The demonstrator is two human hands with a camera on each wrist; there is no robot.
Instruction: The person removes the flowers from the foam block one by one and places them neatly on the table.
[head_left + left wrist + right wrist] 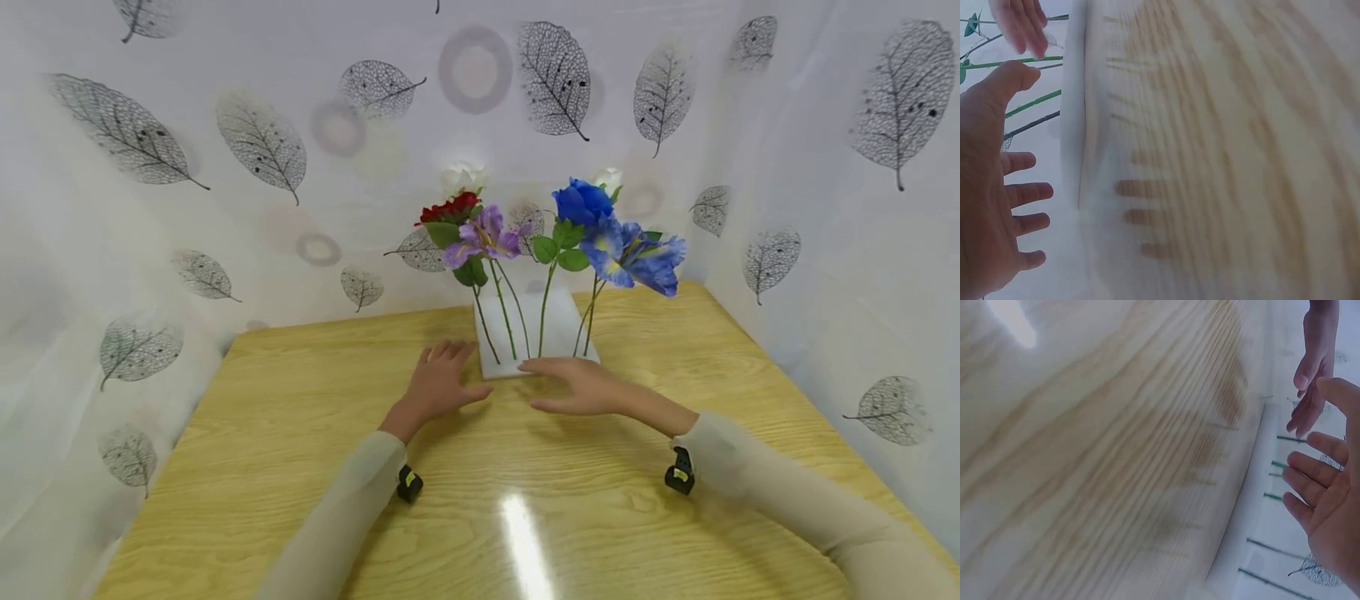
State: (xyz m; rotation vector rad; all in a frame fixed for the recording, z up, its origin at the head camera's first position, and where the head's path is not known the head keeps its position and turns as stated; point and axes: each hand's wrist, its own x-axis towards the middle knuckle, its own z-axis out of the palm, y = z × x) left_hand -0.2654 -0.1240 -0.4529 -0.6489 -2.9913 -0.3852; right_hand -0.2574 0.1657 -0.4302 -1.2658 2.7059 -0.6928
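A white foam-like board (558, 308) lies toward the back of the wooden table, with several artificial flowers standing upright in it. On its left side are a red flower (450, 208), a purple iris (489, 237) and a white flower (463, 177). A blue rose (582, 202), a blue iris (637, 257) and another white flower (609, 180) rise on its right. My left hand (441, 383) is near the board's left front corner, fingers spread, holding nothing. My right hand (573, 387) hovers by the front edge with extended fingers and nothing in its grasp.
The wooden table (315, 467) reaches back to a pale curtain (420, 125) printed with leaves, which also hangs along both sides. Glare (525, 542) shines on the table's front part. Dark wrist cameras (409, 483) are strapped on both wrists.
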